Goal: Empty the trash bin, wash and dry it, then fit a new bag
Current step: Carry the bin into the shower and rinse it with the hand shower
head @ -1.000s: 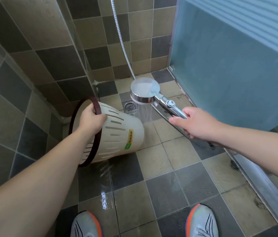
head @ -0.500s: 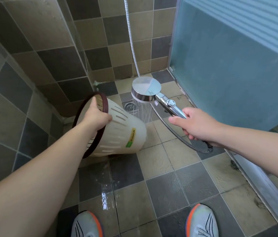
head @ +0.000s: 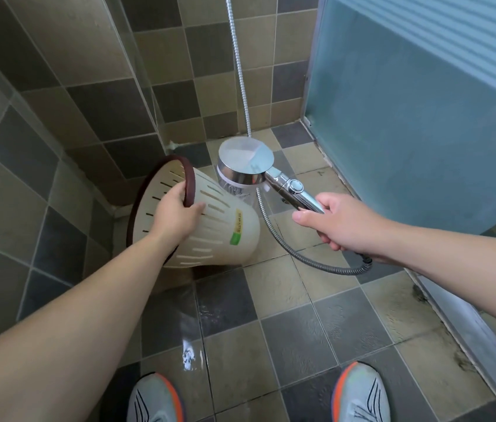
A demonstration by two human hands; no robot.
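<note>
Both hands are closed: the left hand (head: 176, 213) grips the tilted trash bin's (head: 225, 229) dark rim above the floor, the right hand (head: 341, 222) the shower head's (head: 245, 162) handle. Its spray face is hidden; the bin's inside barely shows.

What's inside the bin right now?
The bin is tilted, mouth facing away from the spray; only slotted inner wall near the rim shows, bare. The bottom is hidden by the left hand.
</note>
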